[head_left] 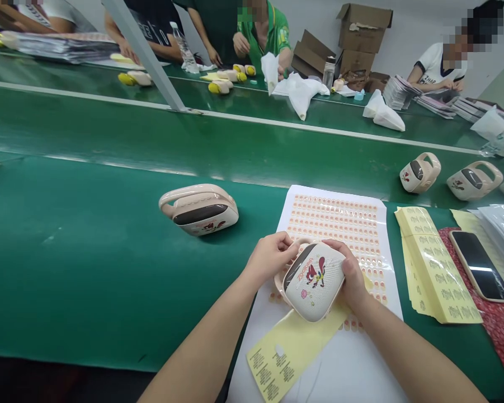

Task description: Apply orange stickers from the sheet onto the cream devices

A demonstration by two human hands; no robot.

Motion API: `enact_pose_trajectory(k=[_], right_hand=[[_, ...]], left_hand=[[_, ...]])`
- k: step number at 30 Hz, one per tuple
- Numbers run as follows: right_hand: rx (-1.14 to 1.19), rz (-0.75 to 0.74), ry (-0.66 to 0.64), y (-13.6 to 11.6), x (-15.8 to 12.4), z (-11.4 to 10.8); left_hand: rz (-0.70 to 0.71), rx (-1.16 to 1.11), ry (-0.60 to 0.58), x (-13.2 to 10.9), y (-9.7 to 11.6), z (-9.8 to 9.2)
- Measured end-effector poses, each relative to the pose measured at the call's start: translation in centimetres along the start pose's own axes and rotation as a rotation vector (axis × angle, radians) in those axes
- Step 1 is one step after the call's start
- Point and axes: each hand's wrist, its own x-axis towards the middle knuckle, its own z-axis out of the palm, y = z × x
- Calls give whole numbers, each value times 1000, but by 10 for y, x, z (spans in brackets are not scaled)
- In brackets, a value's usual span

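Observation:
Between my two hands is a cream portable speaker (316, 285) with a dark panel, a red cartoon animal and a carry handle. My left hand (272, 254) pinches its upper left side near the handle. Fingers of my right hand (350, 274) wrap round its right edge. Under the speaker lies a yellow label strip (277, 358) printed with small dark text. Beneath that is a white sheet (335, 224) covered in rows of small round orange stickers. A second cream speaker (205, 212) rests on the green table to the left.
Right of the sheet are a stack of yellow label sheets (436, 263) and a phone (482, 266) on red wrap. More speakers (420, 172) stand on the lower belt beyond. Across it, several people sit or stand at a bench with paper stacks (67, 47) and white bags (304, 92).

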Motion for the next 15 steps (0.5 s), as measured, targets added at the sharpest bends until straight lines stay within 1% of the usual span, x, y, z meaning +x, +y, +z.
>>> enact_pose_trajectory(k=[10, 15], right_hand=[[-71, 3, -2, 2, -1, -3], [-86, -8, 16, 1, 0, -2]], left_hand=[[0, -67, -22, 3, -6, 1], [10, -79, -18, 3, -6, 1]])
